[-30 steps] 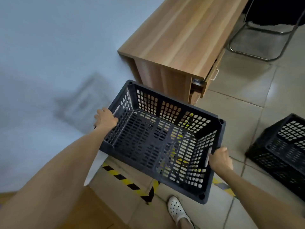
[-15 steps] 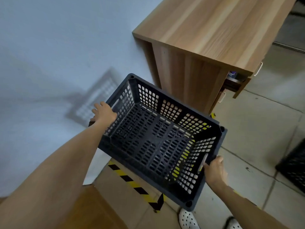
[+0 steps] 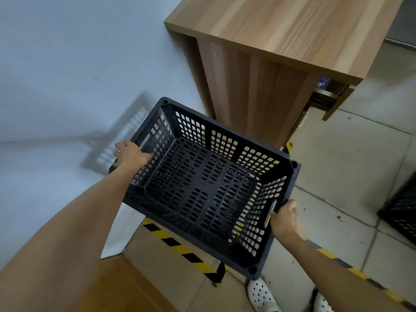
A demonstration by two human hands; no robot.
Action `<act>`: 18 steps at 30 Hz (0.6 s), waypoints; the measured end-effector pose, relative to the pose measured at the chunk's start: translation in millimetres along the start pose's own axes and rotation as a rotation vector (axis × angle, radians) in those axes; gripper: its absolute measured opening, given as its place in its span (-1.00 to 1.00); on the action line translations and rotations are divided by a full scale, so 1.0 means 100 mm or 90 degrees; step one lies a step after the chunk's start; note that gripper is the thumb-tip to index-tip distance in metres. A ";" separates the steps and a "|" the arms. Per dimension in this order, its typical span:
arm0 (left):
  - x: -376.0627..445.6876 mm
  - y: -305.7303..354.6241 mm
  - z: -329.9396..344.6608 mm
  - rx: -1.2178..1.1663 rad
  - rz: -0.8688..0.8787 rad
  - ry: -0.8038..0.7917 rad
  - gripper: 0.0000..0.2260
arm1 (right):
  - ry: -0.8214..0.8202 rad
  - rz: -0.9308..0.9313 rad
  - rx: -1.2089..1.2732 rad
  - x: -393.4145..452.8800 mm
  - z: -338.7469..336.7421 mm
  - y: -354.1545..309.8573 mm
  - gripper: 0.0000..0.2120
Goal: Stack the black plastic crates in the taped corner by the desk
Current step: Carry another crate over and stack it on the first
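Note:
I hold a black perforated plastic crate (image 3: 209,188) in the air, tilted, above the floor corner between the white wall and the wooden desk (image 3: 281,41). My left hand (image 3: 130,153) grips the crate's left end by its handle slot. My right hand (image 3: 284,218) grips the handle slot at the right end. The crate is empty. Yellow-and-black tape (image 3: 180,246) marks the floor below it, and more tape shows through the crate's holes. A second black crate (image 3: 403,206) sits on the tiles at the right edge, mostly cut off.
The desk's side panel stands just beyond the crate, with a partly open drawer (image 3: 326,95) at its right. The white wall (image 3: 78,75) lies to the left. A wooden surface (image 3: 101,289) is at lower left. My white perforated shoes (image 3: 261,293) stand on the tiles below.
The view has swung left and closer to the corner; the crate has moved toward the desk's side and the wall. The second crate has slid to the right edge. Both hands keep their grip.

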State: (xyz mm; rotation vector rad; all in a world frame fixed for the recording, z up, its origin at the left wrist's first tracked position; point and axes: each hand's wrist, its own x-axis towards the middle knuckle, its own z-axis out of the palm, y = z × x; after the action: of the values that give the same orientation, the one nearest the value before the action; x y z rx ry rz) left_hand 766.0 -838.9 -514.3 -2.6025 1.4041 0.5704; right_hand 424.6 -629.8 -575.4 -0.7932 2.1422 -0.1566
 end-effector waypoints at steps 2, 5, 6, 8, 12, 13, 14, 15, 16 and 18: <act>0.04 -0.02 0.04 -0.002 -0.005 -0.011 -0.21 | -0.001 0.009 -0.013 0.05 0.05 -0.03 -0.82; -0.03 -0.03 0.19 0.008 0.025 -0.027 -0.14 | 0.002 0.030 -0.034 0.14 0.17 -0.12 -0.67; -0.10 -0.01 0.30 0.023 0.054 -0.035 -0.11 | 0.005 0.031 -0.031 0.18 0.20 -0.16 -0.63; -0.30 0.06 0.60 0.054 0.122 -0.069 -0.08 | -0.001 0.042 -0.020 0.24 0.23 -0.24 -0.56; -0.70 0.25 1.14 0.078 0.209 -0.177 -0.11 | -0.020 0.063 0.003 0.33 0.25 -0.30 -0.59; -0.77 0.28 1.22 0.089 0.224 -0.195 -0.14 | -0.022 0.062 0.003 0.35 0.26 -0.29 -0.62; -0.83 0.31 1.27 0.098 0.231 -0.206 -0.16 | -0.024 0.057 0.003 0.35 0.25 -0.28 -0.65; -0.88 0.32 1.29 0.101 0.233 -0.211 -0.18 | -0.026 0.052 0.005 0.36 0.24 -0.27 -0.66; -0.91 0.32 1.30 0.098 0.232 -0.212 -0.19 | -0.036 0.045 0.007 0.36 0.22 -0.26 -0.67; -0.98 0.31 1.31 0.092 0.234 -0.203 -0.23 | -0.078 0.040 0.011 0.40 0.16 -0.24 -0.65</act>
State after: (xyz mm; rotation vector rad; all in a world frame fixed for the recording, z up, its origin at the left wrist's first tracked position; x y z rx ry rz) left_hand 657.0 -741.8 -594.9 -2.0413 1.7403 0.8489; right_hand 430.1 -670.0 -603.4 -0.7070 2.0449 -0.0919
